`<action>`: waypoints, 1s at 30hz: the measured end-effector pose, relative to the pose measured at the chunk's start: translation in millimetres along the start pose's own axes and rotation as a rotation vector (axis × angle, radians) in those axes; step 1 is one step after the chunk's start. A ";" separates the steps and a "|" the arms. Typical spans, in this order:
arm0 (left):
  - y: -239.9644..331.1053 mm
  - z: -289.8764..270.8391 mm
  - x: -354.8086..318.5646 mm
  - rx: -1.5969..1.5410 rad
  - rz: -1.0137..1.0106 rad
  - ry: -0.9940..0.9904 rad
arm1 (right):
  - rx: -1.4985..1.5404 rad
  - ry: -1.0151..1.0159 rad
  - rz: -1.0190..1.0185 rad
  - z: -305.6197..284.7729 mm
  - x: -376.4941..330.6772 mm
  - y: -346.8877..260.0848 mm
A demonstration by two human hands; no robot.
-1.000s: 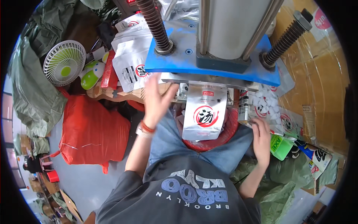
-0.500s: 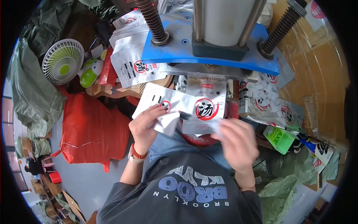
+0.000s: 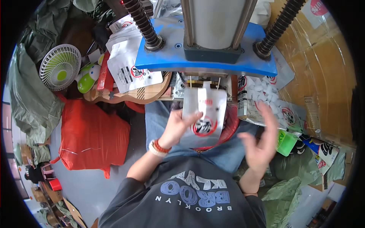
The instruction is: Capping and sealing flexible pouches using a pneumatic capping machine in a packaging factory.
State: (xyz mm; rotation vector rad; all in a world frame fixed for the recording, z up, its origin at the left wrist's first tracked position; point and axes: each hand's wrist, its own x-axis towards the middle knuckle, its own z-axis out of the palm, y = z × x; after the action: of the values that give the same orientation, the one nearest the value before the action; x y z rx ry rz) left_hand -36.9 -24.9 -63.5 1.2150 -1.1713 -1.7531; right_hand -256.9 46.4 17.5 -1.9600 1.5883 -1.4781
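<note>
My left hand (image 3: 177, 127) grips the left side of a silver pouch (image 3: 211, 108) with a black character in a red ring, thumb laid over its front. The pouch is above my lap, just in front of the blue press (image 3: 205, 67), and a narrow pale strip stands up at its top edge. My right hand (image 3: 260, 142), slightly blurred, is raised on the right with fingers apart and nothing visible in it. Near its fingertips lies a pile of small white pieces (image 3: 266, 92) on silver pouches.
A stack of silver pouches (image 3: 131, 62) rests on a wooden board (image 3: 150, 91), left of the press. Beyond it are a white-green fan (image 3: 61, 67) and a large red bag (image 3: 93, 135) on the floor. A cardboard wall (image 3: 323, 76) bounds the right.
The separate pouch my left hand held at the left is no longer distinct; that hand now grips the pouch in the middle. My right hand has moved right and up, fingers spread.
</note>
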 end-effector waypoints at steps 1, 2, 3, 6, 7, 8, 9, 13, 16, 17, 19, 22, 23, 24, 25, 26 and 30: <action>10.4 3.7 8.7 -0.106 0.001 -0.010 | -0.049 0.094 0.115 -13.9 -2.7 -6.8; 23.7 4.6 14.4 -0.145 -0.069 -0.023 | -0.136 0.161 0.201 -22.3 -2.3 0.1; 22.5 4.3 24.1 -0.233 -0.057 -0.046 | -0.134 0.159 0.201 -22.3 2.8 18.3; 9.5 7.8 39.0 -0.357 -0.026 -0.045 | -0.813 0.091 0.138 -5.6 -1.6 83.9; 7.9 7.3 40.5 -0.380 0.026 -0.048 | -0.726 -0.007 0.224 -0.9 -11.5 96.0; 5.0 1.5 40.9 -0.212 0.050 -0.030 | -0.637 -0.110 0.302 0.6 -16.4 99.1; 11.6 -19.5 46.8 0.111 -0.107 -0.083 | -0.630 -0.113 0.292 -1.4 -20.9 98.0; 32.9 -87.0 52.3 1.626 0.551 0.846 | -0.462 -0.262 0.311 -17.7 -31.9 85.6; -4.0 -127.5 35.4 1.586 0.527 0.480 | -0.072 -0.238 0.426 -32.1 -31.8 88.6; -12.1 -131.2 22.9 1.601 0.581 0.329 | -0.069 -0.232 0.427 -27.4 -30.3 84.8; -31.0 -144.7 8.7 1.392 0.752 0.426 | 0.323 0.187 0.368 -13.7 -29.8 63.9; -2.6 -119.6 -16.4 0.923 0.548 0.507 | 0.198 0.261 0.183 -9.5 -23.4 19.9; 9.5 -108.5 -23.7 0.808 0.544 0.518 | -0.020 0.233 -0.046 -6.9 -19.7 5.7; 20.3 -93.6 -32.2 0.725 0.627 0.527 | -0.100 0.167 -0.101 -3.4 -15.4 -13.4; 27.0 -82.9 -38.0 0.814 0.782 0.519 | -0.177 0.099 -0.156 3.6 -13.8 -29.9; 33.9 -70.9 -45.0 0.903 0.841 0.494 | -0.167 0.012 -0.216 17.0 -7.7 -37.8; 57.4 -39.5 -66.9 1.064 1.048 0.240 | -0.093 -0.325 -0.513 35.2 4.8 -43.9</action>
State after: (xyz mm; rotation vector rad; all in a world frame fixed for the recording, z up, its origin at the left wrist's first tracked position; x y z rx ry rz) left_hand 24.5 3.3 5.5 0.9300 -2.1274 -0.1465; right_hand -202.9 45.6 33.7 -2.6375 1.0846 -1.1549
